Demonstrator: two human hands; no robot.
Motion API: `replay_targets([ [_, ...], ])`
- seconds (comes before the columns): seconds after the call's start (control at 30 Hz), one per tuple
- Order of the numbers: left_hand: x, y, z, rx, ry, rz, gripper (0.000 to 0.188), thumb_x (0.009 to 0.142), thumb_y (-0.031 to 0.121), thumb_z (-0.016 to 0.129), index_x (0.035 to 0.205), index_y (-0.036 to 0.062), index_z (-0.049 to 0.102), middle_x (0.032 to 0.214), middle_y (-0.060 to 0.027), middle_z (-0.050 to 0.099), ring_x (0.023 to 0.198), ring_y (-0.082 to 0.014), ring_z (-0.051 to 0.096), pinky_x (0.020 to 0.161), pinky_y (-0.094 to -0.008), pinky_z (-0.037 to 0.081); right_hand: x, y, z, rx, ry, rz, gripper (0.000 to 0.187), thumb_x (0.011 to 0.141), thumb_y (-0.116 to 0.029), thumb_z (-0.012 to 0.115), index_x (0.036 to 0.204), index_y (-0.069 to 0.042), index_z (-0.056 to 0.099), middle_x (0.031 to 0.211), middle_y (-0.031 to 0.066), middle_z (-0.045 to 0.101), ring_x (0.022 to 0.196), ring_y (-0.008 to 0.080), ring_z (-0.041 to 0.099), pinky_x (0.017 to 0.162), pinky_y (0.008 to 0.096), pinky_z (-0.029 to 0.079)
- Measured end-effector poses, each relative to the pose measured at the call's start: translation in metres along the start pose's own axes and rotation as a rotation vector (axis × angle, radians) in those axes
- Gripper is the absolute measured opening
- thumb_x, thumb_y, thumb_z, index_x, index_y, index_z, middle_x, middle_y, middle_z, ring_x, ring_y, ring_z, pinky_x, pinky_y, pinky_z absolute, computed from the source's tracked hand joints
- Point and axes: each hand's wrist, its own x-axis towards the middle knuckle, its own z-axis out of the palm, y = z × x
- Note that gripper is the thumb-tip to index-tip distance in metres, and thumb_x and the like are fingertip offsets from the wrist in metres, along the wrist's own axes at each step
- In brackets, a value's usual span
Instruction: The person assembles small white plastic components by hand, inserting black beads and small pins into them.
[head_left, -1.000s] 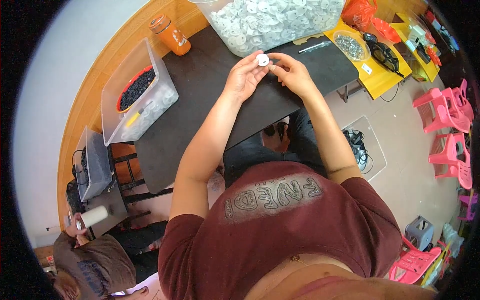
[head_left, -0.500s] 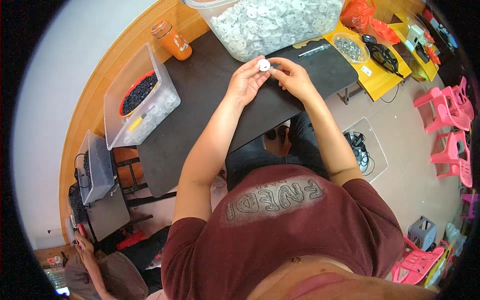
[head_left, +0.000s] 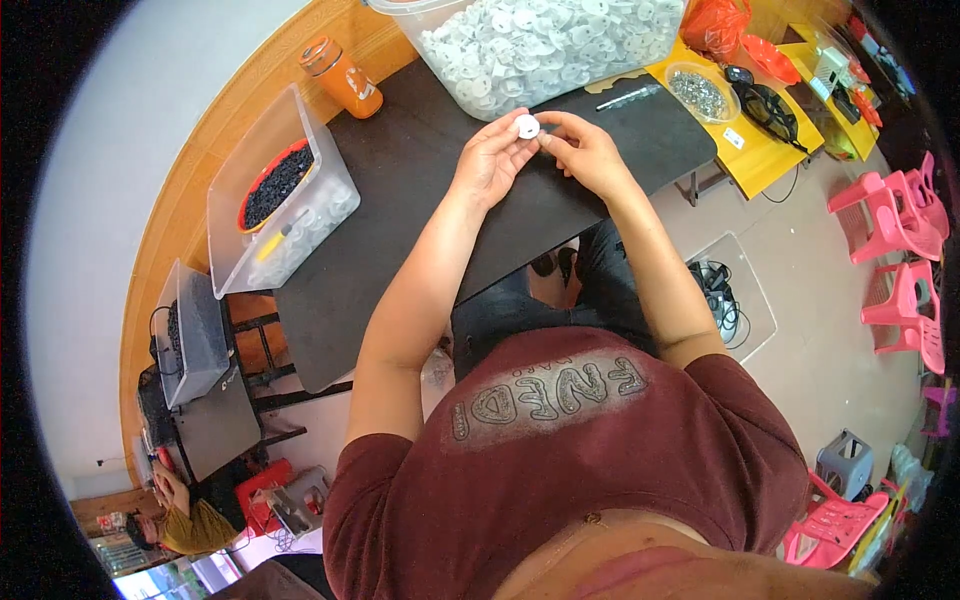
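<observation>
Head view: my left hand (head_left: pixel 487 166) pinches a white disc (head_left: pixel 527 126) above the black surface (head_left: pixel 400 180); my right hand (head_left: pixel 592 158) bunches at its edge, hold unclear. I seem to be working this piece; next calls for steadiness.

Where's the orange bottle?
In the head view, the orange bottle is at upper left, on the black table, between the clear bin with black bits and the bigger bin of white pieces.

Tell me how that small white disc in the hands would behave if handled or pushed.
The white disc is probably light, being small beside the left hand that holds it. Its round outline suggests it might roll if stood on edge. It seems stiff, showing no visible bend.
</observation>
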Motion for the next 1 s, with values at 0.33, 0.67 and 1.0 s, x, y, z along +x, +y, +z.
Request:
replay_targets([
  [0.33, 0.000, -0.002, -0.001, 0.031, -0.016, 0.009, 0.039, 0.097, 0.009, 0.057, 0.134, -0.0045, 0.050, 0.121, -0.0150, 0.061, 0.110, -0.0230, 0.061, 0.095, -0.0343, 0.053, -0.001, 0.002, -0.001, -0.032, 0.038, 0.027, 0.033, 0.090, -0.021, 0.069, 0.121, -0.010, 0.065, 0.080, 0.0033, 0.064, 0.070, 0.0103, 0.057, 0.059, 0.0274, 0.049],
  [0.67, 0.003, -0.003, -0.004, 0.067, -0.012, 0.010, 0.042, 0.096, 0.007, 0.058, 0.135, -0.0055, 0.048, 0.124, -0.0150, 0.060, 0.111, -0.0230, 0.061, 0.096, -0.0346, 0.053, 0.000, 0.002, -0.002, -0.084, 0.041, -0.021, 0.032, 0.089, -0.023, 0.068, 0.118, -0.009, 0.066, 0.083, 0.0084, 0.069, 0.073, 0.0159, 0.063, 0.069, 0.0308, 0.051],
  [1.0, 0.002, -0.003, -0.003, 0.052, 0.010, 0.000, 0.039, 0.097, 0.006, 0.057, 0.134, -0.0051, 0.049, 0.122, -0.0154, 0.061, 0.104, -0.0222, 0.064, 0.093, -0.0328, 0.056, 0.000, -0.001, -0.005, -0.099, 0.014, -0.019, 0.032, 0.089, -0.021, 0.067, 0.118, -0.008, 0.065, 0.082, 0.0073, 0.068, 0.070, 0.0151, 0.062, 0.066, 0.0306, 0.050],
])
